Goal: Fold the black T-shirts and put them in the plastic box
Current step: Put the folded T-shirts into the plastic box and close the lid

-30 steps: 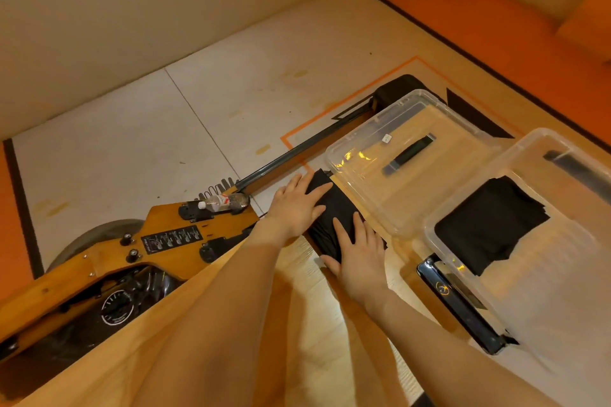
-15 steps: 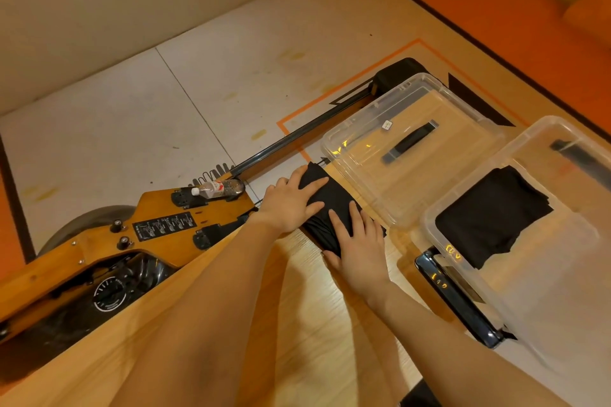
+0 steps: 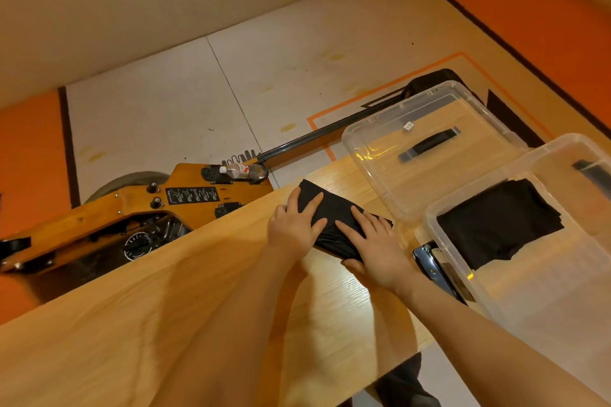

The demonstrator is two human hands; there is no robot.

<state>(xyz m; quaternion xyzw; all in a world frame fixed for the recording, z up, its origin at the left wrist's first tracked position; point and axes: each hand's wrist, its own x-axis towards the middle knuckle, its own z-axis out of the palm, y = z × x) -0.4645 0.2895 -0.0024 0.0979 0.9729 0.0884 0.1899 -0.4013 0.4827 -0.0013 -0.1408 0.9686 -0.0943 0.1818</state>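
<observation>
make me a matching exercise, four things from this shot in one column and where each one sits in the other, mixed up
Things
1. folded black T-shirt
2. second black T-shirt
3. plastic bottle
4. black handle

Places
A. lying on the orange wooden machine beyond the table
B. inside the clear plastic box
C. on the clear lid
D. on the wooden table, under both the left hand and the right hand

Pairs: 1-D, 2-B, 3-A, 4-C

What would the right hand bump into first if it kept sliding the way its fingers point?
Probably nothing on the table: the right hand points up-left across the folded black T-shirt, toward the left hand's fingers and the table's far edge. Depth is uncertain.
</observation>
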